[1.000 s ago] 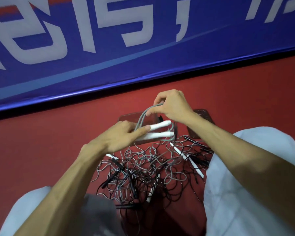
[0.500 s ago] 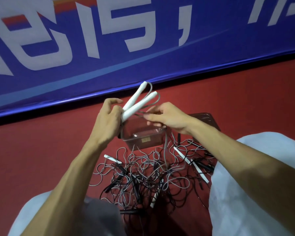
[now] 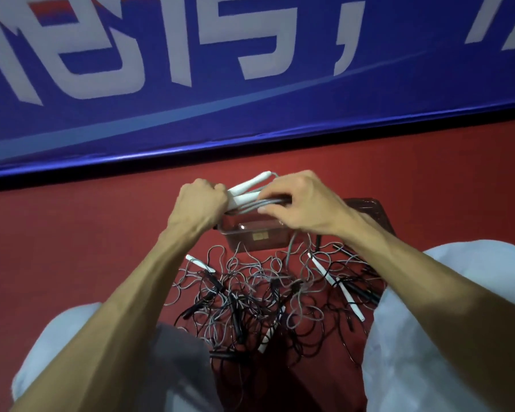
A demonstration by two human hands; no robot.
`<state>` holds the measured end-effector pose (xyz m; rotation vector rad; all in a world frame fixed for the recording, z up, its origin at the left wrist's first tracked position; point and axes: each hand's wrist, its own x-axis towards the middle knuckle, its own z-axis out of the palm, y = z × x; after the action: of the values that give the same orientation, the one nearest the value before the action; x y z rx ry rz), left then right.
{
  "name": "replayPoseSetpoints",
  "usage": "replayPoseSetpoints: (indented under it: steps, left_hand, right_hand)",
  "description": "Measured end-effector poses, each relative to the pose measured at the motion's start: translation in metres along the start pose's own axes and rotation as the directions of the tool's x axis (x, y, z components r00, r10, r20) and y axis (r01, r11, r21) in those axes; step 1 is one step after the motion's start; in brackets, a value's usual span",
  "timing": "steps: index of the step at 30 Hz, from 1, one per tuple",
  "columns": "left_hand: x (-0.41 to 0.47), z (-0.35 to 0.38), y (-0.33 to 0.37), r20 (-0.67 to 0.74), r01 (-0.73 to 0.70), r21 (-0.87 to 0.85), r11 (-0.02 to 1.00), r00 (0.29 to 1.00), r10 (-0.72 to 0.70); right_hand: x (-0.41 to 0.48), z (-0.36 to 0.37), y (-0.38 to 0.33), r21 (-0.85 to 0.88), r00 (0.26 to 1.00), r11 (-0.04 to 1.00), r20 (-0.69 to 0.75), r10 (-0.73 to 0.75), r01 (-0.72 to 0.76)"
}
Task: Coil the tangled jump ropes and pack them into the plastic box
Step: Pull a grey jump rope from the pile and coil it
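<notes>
Two surfaces: red floor [image 3: 72, 263] under rope tangle [image 3: 259, 292], blue banner [image 3: 250, 108] behind.

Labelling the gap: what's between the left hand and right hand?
Head view: two white handles and grey cord loops, gripped by the left hand and held by the right hand, above the plastic box.
</notes>
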<state>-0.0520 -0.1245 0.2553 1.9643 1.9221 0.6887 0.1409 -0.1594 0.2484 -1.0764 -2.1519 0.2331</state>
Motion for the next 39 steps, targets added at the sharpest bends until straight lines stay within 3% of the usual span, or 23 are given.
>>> replayPoseSetpoints:
  steps: [5, 9, 13, 18, 20, 24, 28, 32, 34, 36, 39]
  left_hand:
    - [-0.005, 0.003, 0.006, 0.076, -0.114, 0.140, 0.984, 0.992, 0.104]
    - [-0.010, 0.000, 0.010, 0.140, -0.159, 0.121, 0.980, 0.980, 0.141]
    - [-0.012, 0.000, 0.011, 0.238, -0.300, 0.246, 0.922, 0.940, 0.243]
    - [-0.025, -0.007, 0.010, 0.373, -0.481, 0.011, 0.877, 0.815, 0.443]
    - [-0.025, -0.007, 0.007, 0.377, -0.531, -0.079, 0.844, 0.767, 0.519]
    - [-0.027, -0.012, 0.010, 0.313, -0.544, -0.211, 0.812, 0.749, 0.583]
    - [-0.032, -0.014, 0.019, 0.272, -0.504, -0.247, 0.828, 0.784, 0.558]
    - [-0.030, -0.017, 0.019, 0.125, -0.411, -0.310, 0.857, 0.876, 0.465]
    - [-0.029, -0.018, 0.017, 0.066, -0.348, -0.363, 0.864, 0.916, 0.397]
    - [-0.028, -0.015, 0.017, 0.001, -0.304, -0.400, 0.865, 0.943, 0.332]
    - [-0.024, -0.012, 0.017, -0.031, -0.245, -0.444, 0.862, 0.965, 0.259]
  right_hand:
    - [0.003, -0.004, 0.008, 0.035, 0.959, 0.998, -0.278, 0.056, -0.048]
    - [0.005, -0.001, 0.008, 0.058, 0.928, 0.992, -0.351, 0.125, -0.112]
    - [0.004, 0.003, 0.008, 0.053, 0.964, 0.992, -0.234, 0.125, -0.115]
    - [0.008, -0.011, 0.009, 0.197, 0.969, 0.949, 0.015, 0.246, -0.244]
    - [0.008, -0.021, 0.010, 0.322, 0.937, 0.880, 0.123, 0.327, -0.349]
    - [0.001, -0.027, 0.013, 0.530, 0.863, 0.680, 0.300, 0.407, -0.506]
    - [0.004, -0.015, 0.013, 0.800, 0.819, 0.304, 0.360, 0.447, -0.517]
    - [0.004, -0.006, 0.009, 0.830, 0.748, 0.124, 0.414, 0.519, -0.545]
    - [0.001, -0.001, 0.006, 0.830, 0.728, 0.104, 0.412, 0.549, -0.548]
    - [0.002, 0.008, 0.003, 0.825, 0.757, 0.153, 0.404, 0.514, -0.544]
    - [0.005, 0.015, -0.003, 0.769, 0.741, 0.212, 0.441, 0.506, -0.603]
